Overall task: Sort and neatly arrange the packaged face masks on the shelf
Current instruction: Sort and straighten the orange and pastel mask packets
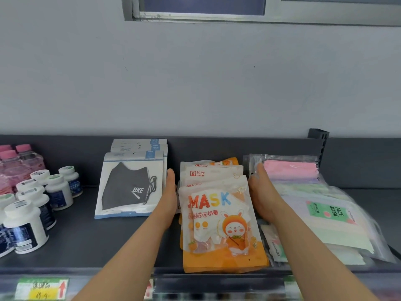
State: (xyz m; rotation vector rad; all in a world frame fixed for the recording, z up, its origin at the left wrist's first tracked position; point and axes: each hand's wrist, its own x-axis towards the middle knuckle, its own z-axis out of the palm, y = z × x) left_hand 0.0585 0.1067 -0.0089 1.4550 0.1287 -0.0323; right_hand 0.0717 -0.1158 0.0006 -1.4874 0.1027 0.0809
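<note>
White bottles (32, 205) with dark labels stand grouped at the far left. Pink-capped bottles (19, 161) stand behind them. A price tag (42, 288) with a red arrow sits lower left. A window frame (238, 17) runs along the grey wall (195, 83) above.

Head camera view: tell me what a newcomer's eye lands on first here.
The orange cartoon-rabbit MASK pouches stacked at the middle of the dark grey shelf stand out most, with the left hand and right hand flat against the stack's two sides. To their left lies a black cloth mask in a white card pack, and to their right a loose pile of pastel masks in clear bags.
</note>
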